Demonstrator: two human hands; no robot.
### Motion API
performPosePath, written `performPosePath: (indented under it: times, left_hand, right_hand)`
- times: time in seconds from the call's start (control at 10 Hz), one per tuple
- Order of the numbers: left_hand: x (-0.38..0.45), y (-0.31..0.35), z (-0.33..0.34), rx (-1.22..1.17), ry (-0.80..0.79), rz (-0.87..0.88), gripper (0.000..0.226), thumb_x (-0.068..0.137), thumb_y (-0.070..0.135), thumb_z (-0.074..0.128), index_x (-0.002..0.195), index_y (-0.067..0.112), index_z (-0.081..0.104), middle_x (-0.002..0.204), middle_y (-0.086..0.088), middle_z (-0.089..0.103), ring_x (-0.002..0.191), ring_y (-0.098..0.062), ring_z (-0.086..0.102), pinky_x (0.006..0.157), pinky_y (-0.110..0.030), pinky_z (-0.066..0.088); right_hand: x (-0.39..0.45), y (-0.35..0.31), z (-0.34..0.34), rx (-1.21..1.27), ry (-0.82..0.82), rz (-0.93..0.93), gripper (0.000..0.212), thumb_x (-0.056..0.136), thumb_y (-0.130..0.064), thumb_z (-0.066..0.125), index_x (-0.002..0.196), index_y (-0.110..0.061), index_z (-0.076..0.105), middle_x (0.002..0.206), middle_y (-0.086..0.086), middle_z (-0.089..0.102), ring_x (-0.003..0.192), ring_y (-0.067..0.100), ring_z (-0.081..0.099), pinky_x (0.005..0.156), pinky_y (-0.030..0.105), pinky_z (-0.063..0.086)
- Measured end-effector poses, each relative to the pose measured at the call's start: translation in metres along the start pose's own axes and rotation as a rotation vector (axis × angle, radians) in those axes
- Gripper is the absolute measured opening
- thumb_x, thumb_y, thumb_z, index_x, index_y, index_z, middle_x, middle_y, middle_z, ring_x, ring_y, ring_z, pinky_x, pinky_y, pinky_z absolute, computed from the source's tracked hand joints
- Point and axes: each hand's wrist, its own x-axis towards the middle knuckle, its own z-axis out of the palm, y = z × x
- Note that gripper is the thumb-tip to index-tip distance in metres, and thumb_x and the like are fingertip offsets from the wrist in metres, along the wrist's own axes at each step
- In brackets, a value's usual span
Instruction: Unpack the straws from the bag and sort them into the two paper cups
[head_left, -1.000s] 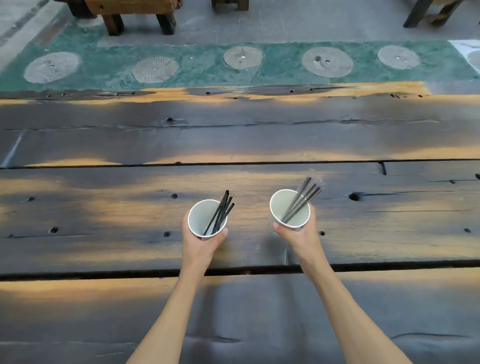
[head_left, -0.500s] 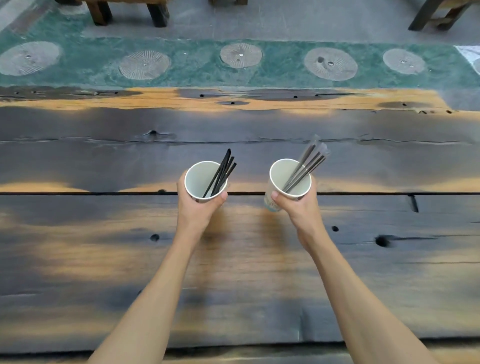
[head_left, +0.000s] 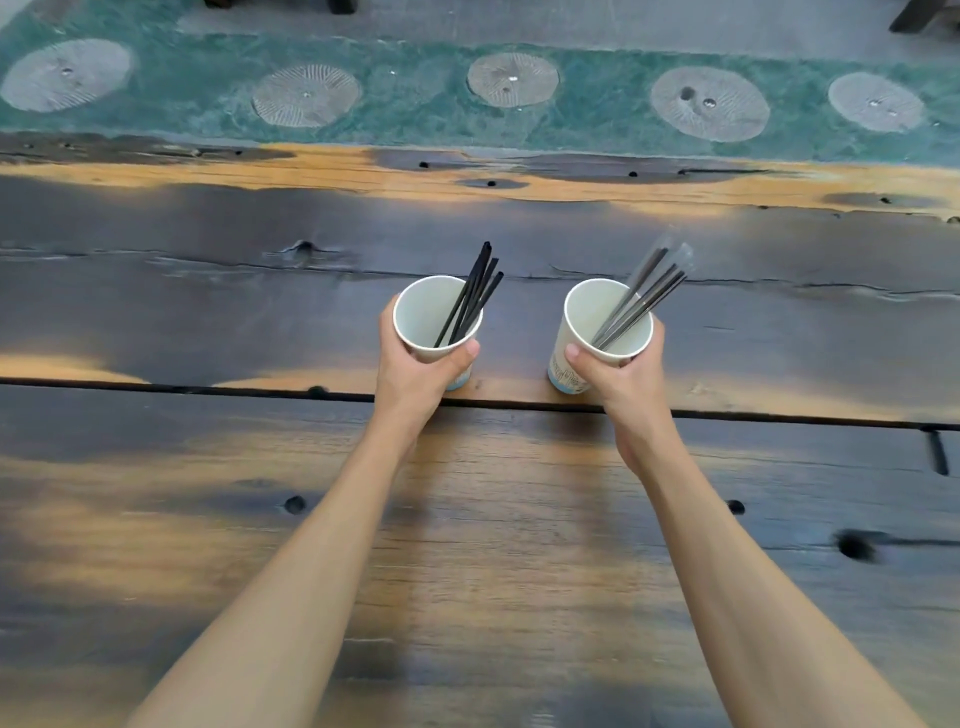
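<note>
Two white paper cups stand side by side on the dark wooden table. My left hand grips the left cup, which holds several bare black straws leaning to the right. My right hand grips the right cup, which has blue print near its base. In it lean several black straws in clear wrappers, their tips pointing up and right. No bag is in view.
The table is made of wide dark planks with orange worn patches, knot holes and long gaps between boards. Beyond its far edge lies a green floor strip with round grey stone discs.
Both hands have carried the cups away from me across the plank gap to the farther board. The view has tilted with them. The straws have kept their lean.
</note>
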Motion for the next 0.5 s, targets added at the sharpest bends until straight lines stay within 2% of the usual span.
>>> performPosePath:
  times: [0.3,0.4,0.5]
  left_hand:
    - [0.001,0.003,0.001,0.011,-0.019,-0.007,0.088,0.073,0.019,0.089,0.142,0.028,0.036,0.135,0.01,0.055,0.122,-0.002,0.055,0.101,-0.023,0.048]
    - [-0.002,0.002,-0.003,0.019,-0.035,-0.033,0.098,0.07,0.023,0.09,0.147,0.027,0.03,0.141,0.009,0.05,0.127,-0.003,0.052,0.107,-0.031,0.046]
    - [-0.014,0.011,-0.009,0.101,-0.011,-0.103,0.112,0.065,0.043,0.09,0.151,0.04,0.019,0.156,0.007,0.034,0.142,-0.011,0.036,0.117,-0.043,0.033]
  right_hand:
    - [-0.001,0.006,0.004,-0.042,-0.029,0.001,0.084,0.074,-0.013,0.084,0.141,-0.019,0.034,0.129,-0.005,0.057,0.118,0.006,0.058,0.102,0.03,0.048]
    - [-0.006,0.001,0.001,-0.044,-0.054,0.02,0.089,0.077,-0.006,0.083,0.146,-0.02,0.03,0.134,-0.006,0.055,0.118,0.003,0.058,0.101,0.027,0.049]
    - [-0.02,-0.008,-0.003,-0.096,-0.035,0.039,0.099,0.077,-0.016,0.084,0.153,-0.027,0.021,0.144,-0.017,0.041,0.128,0.001,0.048,0.108,0.027,0.042]
